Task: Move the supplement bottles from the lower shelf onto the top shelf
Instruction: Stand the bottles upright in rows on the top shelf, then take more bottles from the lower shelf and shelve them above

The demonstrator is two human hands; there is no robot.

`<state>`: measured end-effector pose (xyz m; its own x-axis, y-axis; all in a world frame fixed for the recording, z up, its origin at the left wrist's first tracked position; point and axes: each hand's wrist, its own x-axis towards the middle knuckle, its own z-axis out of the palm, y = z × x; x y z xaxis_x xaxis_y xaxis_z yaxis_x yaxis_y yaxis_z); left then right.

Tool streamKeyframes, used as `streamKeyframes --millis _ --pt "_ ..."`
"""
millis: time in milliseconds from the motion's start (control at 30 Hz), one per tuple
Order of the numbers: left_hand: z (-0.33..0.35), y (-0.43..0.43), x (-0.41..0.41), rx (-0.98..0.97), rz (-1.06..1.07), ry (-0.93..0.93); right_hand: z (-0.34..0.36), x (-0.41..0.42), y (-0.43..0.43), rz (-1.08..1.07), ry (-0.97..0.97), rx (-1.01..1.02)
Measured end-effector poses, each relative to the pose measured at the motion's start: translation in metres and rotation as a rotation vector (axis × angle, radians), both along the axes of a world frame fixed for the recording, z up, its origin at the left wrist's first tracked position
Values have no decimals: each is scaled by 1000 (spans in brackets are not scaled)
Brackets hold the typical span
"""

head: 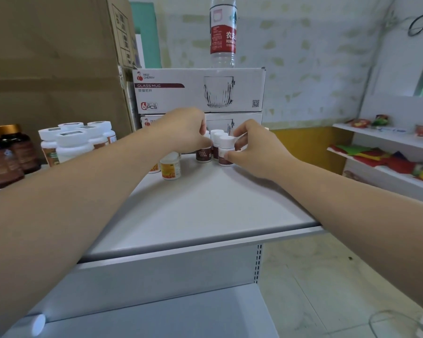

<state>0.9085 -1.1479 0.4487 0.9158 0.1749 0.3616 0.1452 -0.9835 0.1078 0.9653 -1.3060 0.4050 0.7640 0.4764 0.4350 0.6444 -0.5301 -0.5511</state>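
Note:
Several small white-capped supplement bottles with dark red labels [224,152] stand in a cluster at the back of the top shelf [205,215]. My left hand [183,129] curls its fingers round the leftmost bottle [204,156] of the cluster. My right hand [254,147] pinches the front bottle between thumb and fingers. A small orange-labelled bottle [170,168] stands just left of the cluster, another partly hidden behind my left forearm. A white cap [38,324] shows on the lower shelf [181,313] at the bottom left.
Two glass-mug boxes [198,90] are stacked behind the cluster, with a water bottle [223,32] on top. Larger white bottles [76,142] and brown jars [7,154] stand at the left, below cardboard cartons. Side shelves with packets [388,152] are at the right.

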Motion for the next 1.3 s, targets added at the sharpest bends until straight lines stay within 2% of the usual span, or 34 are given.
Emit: streamKeyframes --millis 133,300,400,533,633,833,1000,1300 --pt "16 -2 -14 38 28 38 6 -12 -7 -12 -36 -68" --pt "32 -15 -65 304 150 84 25 -42 -28 -49 -166 -292" --pt "31 -22 -116 354 228 58 31 -66 -48 -47 -210 -289" --pt "12 -25 -196 323 339 44 25 -98 -71 18 -226 -309" --pt "-9 -19 -257 407 467 17 15 -128 -86 55 -243 -263" --pt "-66 0 -380 253 573 -48 -27 -202 -100 92 -369 -187" --pt "-140 23 -467 83 627 -145 -93 -271 -76 149 -386 -158" --pt "-311 74 -634 -74 744 14 -263 -427 25 274 -226 -175"
